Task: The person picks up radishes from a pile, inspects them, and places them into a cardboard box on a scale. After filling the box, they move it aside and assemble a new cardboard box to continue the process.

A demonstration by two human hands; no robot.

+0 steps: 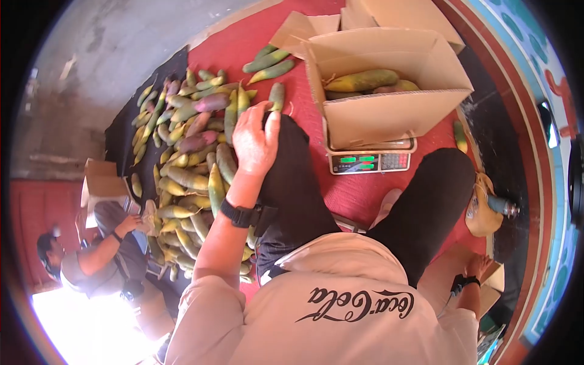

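Observation:
My left hand (255, 137) is over my left knee, thumb apart from the bent fingers and nothing visible between them. Its fingertips come close to a green radish (277, 96) on the red mat. Beside that hand spreads a large pile of long radishes (188, 176), mostly green and yellow, some purplish. At the lower right, my right hand (477, 264) is at the edge of a cardboard box (491, 281), its fingers spread. In front of me, an open carton (395, 115) with several radishes inside stands on a digital scale (368, 161) with a lit green display.
Several green radishes (267, 62) lie left of the carton. On the right are a yellowish bag (482, 213), a bottle (502, 207) and a single radish (460, 137). Another person (112, 249) sits across the pile at left, near a cardboard box (100, 182).

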